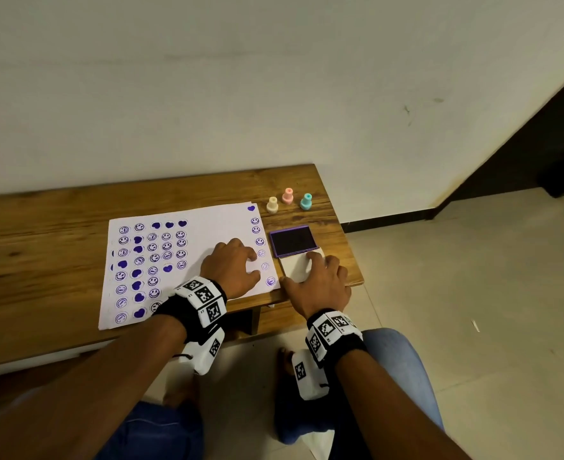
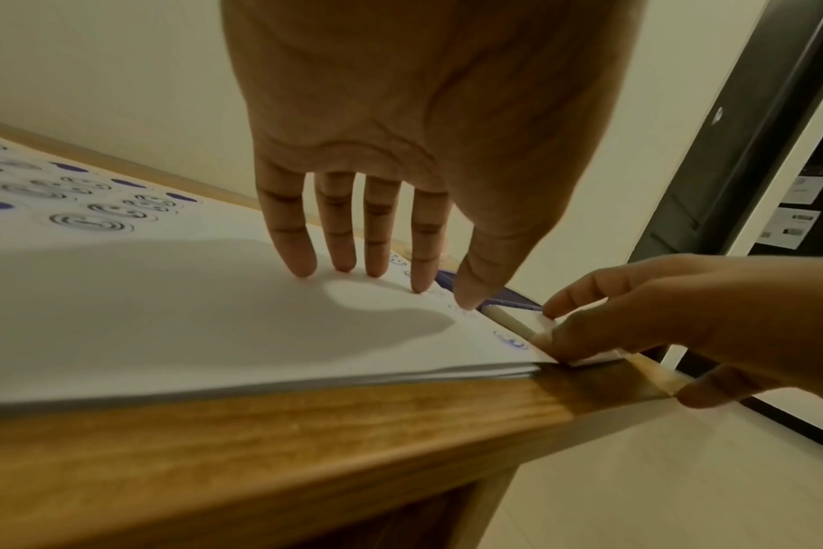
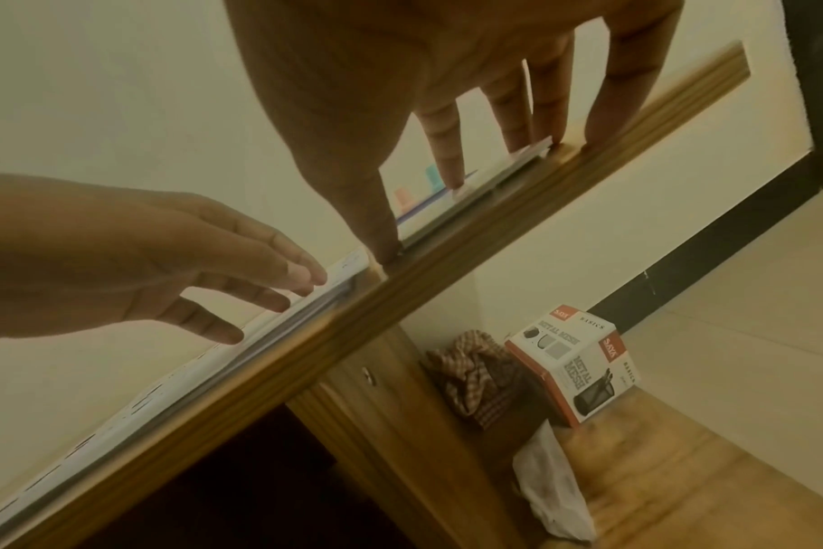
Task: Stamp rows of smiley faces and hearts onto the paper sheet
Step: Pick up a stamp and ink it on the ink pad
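Note:
The white paper sheet (image 1: 201,234) lies on the wooden table (image 1: 41,227), with purple smileys and hearts in columns on its left half and down its right edge. My left hand (image 1: 237,265) presses its straight fingertips (image 2: 301,265) onto bare paper near the right column. The open ink pad (image 1: 293,241) sits just right of the sheet, its white lid (image 1: 295,268) folded toward me. My right hand (image 1: 322,283) arches over that lid (image 3: 494,167), thumb at its near left corner, index tip on top, other fingertips at its right edge. Neither hand holds a stamp.
Three stamps stand behind the ink pad: cream (image 1: 272,205), pink (image 1: 287,195) and teal (image 1: 306,201). The table's right edge runs close beside my right hand. On a shelf under the table sit a cardboard box (image 3: 574,367), a checked cloth (image 3: 475,375) and a plastic bag (image 3: 550,483).

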A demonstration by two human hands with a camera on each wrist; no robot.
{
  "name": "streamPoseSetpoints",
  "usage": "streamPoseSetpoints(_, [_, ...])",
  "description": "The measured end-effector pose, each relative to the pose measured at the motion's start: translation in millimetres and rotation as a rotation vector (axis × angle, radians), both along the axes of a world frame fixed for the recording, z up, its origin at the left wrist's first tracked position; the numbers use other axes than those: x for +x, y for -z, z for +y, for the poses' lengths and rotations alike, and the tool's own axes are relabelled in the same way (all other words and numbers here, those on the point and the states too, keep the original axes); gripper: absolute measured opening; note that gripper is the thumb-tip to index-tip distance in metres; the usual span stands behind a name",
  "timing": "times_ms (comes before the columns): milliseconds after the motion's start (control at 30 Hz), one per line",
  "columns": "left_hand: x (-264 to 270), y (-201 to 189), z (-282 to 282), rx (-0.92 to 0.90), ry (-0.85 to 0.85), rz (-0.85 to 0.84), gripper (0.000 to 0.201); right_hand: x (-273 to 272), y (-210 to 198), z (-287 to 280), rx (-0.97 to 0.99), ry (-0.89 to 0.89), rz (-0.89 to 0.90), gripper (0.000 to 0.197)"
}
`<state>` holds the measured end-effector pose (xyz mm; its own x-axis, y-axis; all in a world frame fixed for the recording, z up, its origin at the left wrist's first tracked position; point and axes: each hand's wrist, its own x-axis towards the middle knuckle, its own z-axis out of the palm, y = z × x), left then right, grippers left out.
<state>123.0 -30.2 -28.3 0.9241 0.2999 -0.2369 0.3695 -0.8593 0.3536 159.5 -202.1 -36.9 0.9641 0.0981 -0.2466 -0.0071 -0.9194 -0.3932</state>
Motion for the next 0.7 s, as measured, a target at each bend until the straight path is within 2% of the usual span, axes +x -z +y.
streamPoseSetpoints(267, [11.7,-5.6,5.3,0.027,0.016,-0.022,0.042,8.8,-6.9,-3.4,0.014,-0.009,0.036,0.082])
streamPoseSetpoints(367, [20.5,-9.7,10.9,0.048,0.03,-0.005,0.042,20.9,-18.3,-1.6,0.035,0.003,-0.024,0.072])
streamPoseSetpoints(533, [35.1,-11.9,25.3,0.083,0.032,0.042,0.041,70.3,-44.5,16.6,0.13,-0.099,-0.051,0.038])
streamPoseSetpoints(700, [39.9,-8.5,35.1,0.075,0.026,0.097,0.038,118.6,-63.6,61.2,0.01,-0.28,-0.019,0.039])
